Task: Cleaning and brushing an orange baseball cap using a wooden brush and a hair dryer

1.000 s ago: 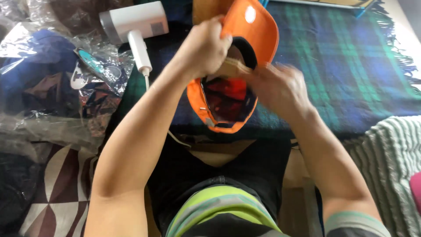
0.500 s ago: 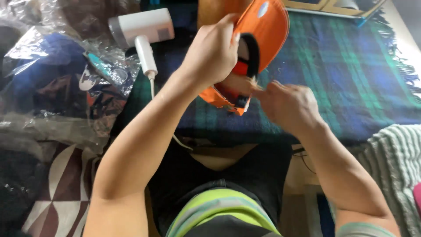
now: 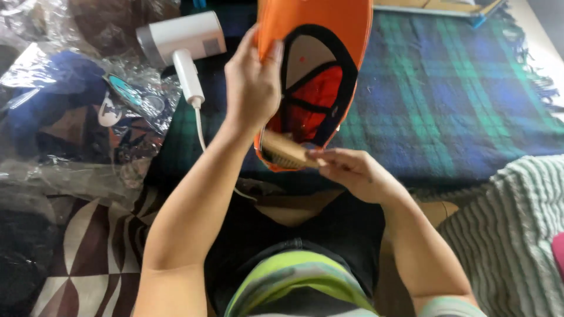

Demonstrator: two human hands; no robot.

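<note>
Clear, crinkled plastic bags (image 3: 64, 135) lie heaped at the left, beside the plaid blanket, with dark blue goods showing through them. On one bag sit a round teal label (image 3: 124, 91) with a dark rim and, just below it, a small white tag (image 3: 109, 113). The white handheld appliance nearby bears a small grey square label (image 3: 211, 46) on its side.

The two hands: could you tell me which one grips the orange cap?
The left hand, clasping the orange cap by its edge; the right hand holds a small brush.
</note>
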